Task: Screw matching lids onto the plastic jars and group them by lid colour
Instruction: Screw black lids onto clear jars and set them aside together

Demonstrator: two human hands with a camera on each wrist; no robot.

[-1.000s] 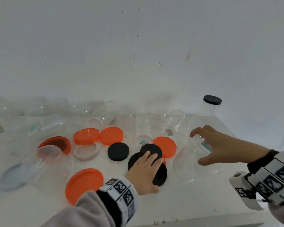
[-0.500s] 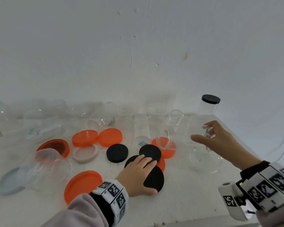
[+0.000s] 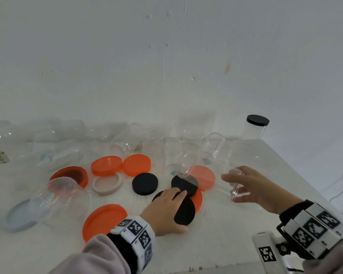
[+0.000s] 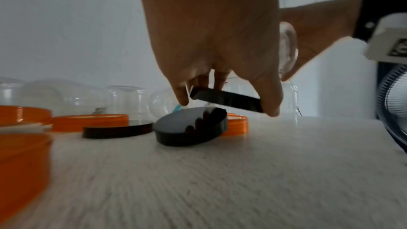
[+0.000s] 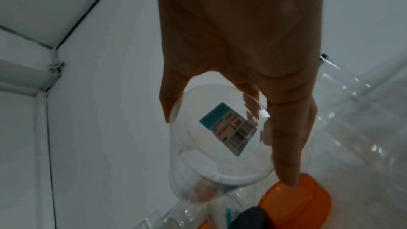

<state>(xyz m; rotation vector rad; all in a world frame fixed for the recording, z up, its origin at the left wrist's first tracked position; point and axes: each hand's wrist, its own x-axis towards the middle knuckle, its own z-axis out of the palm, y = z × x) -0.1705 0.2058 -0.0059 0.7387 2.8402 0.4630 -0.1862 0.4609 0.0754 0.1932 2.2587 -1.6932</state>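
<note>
My left hand (image 4: pixel 218 44) pinches a flat round black plastic lid (image 4: pixel 226 99) between thumb and fingertips; the left wrist view shows it tilted and raised off the white tabletop (image 3: pixel 216 240). Directly below it a second round black lid (image 4: pixel 191 126) lies tilted, one edge propped on an orange lid (image 4: pixel 236 124). A third black lid (image 3: pixel 145 183) lies flat just left of them.

My right hand (image 3: pixel 253 187) curls around a clear plastic jar (image 5: pixel 220 133), held in the air above the tabletop's right part. In the right wrist view the jar's base faces the camera, with a teal, white and orange sticker on it, the thumb on one side and the fingers on the other.

At the back right corner stands a tall clear jar already capped with a black lid (image 3: pixel 257 120). A row of uncapped clear jars (image 3: pixel 131 141) lies along the wall. Several translucent orange lids (image 3: pixel 106 166) sit left of centre, with a pale pink lid (image 3: pixel 107 184) touching one and a grey-blue lid (image 3: pixel 18 218) near the left edge under a clear jar lying on its side (image 3: pixel 65 192).
</note>
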